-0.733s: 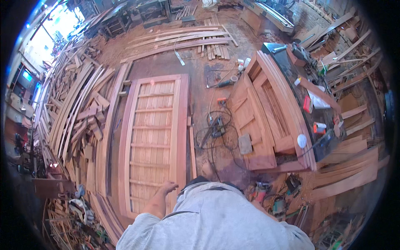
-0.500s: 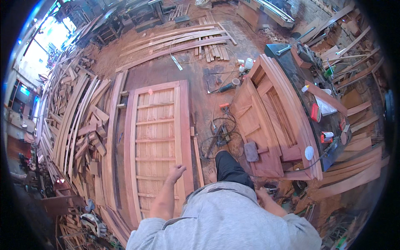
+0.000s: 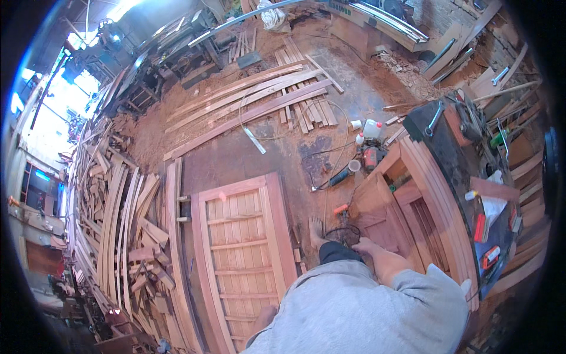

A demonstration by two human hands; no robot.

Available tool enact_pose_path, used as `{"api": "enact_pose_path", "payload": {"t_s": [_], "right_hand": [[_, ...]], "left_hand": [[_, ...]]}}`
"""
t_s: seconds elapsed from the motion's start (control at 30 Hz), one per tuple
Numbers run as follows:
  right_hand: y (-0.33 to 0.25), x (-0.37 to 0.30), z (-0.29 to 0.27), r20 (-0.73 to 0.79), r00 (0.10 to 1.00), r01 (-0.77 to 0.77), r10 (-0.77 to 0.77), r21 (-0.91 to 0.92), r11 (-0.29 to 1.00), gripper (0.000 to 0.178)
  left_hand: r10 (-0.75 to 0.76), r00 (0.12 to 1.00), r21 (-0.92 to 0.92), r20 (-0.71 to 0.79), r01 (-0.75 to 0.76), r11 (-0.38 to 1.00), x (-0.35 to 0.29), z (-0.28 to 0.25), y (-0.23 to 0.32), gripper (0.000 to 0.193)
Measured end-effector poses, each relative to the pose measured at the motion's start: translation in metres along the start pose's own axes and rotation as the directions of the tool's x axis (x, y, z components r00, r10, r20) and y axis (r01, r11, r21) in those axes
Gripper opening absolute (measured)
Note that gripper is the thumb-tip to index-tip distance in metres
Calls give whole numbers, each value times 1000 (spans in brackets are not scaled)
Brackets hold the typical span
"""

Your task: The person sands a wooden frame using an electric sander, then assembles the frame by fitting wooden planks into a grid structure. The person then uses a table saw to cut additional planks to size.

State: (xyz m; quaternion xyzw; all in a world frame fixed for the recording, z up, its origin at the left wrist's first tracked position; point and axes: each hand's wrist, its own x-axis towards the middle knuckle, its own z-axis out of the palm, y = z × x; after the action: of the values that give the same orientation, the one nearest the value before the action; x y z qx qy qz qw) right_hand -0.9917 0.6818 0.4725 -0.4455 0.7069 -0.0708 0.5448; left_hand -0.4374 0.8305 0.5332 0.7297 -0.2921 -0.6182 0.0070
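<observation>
My right hand (image 3: pixel 367 246) hangs in front of my right thigh, its fingers curled in, and no object shows in it. Below it lie a black cable (image 3: pixel 345 233) and the lower part of a leaning wooden panel (image 3: pixel 377 212). On the left, only a patch of my left arm (image 3: pixel 265 317) shows beside the grey shirt; its fingers cannot be made out. That arm is over a slatted wooden door (image 3: pixel 279 218) lying flat on the floor. My bare foot (image 3: pixel 317 229) is set down just right of this door.
An angle grinder (image 3: pixel 341 176) and white bottles (image 3: pixel 371 128) sit ahead on the floor. Wooden frames (image 3: pixel 433 183) lean against a dark bench (image 3: pixel 451 150) holding a wrench (image 3: pixel 434 120). Long boards (image 3: pixel 253 103) lie farther off; offcuts (image 3: pixel 144 236) are heaped left.
The view has shifted, and the flat door now sits lower and farther right. My right hand has swung forward. My left hand, earlier a loose fist over the door, has dropped back.
</observation>
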Motion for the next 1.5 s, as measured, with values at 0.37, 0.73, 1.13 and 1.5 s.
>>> {"api": "enact_pose_path", "payload": {"t_s": [0.37,0.73,1.13,1.5], "right_hand": [[-232,149,-254,-427,897,217,-116,197,956,47],[-180,250,-269,-151,941,-262,302,236,936,44],[-250,401,-522,-330,731,134,598,928,348,18],[-209,619,-723,-307,950,-75,54,-57,996,18]], "left_hand": [[163,970,-255,-178,-205,945,144,-76,412,26],[65,991,635,118,-125,762,361,-88,714,37],[655,738,688,164,-561,460,484,-41,1205,49],[473,881,682,-12,-339,649,545,63,1253,33]]}}
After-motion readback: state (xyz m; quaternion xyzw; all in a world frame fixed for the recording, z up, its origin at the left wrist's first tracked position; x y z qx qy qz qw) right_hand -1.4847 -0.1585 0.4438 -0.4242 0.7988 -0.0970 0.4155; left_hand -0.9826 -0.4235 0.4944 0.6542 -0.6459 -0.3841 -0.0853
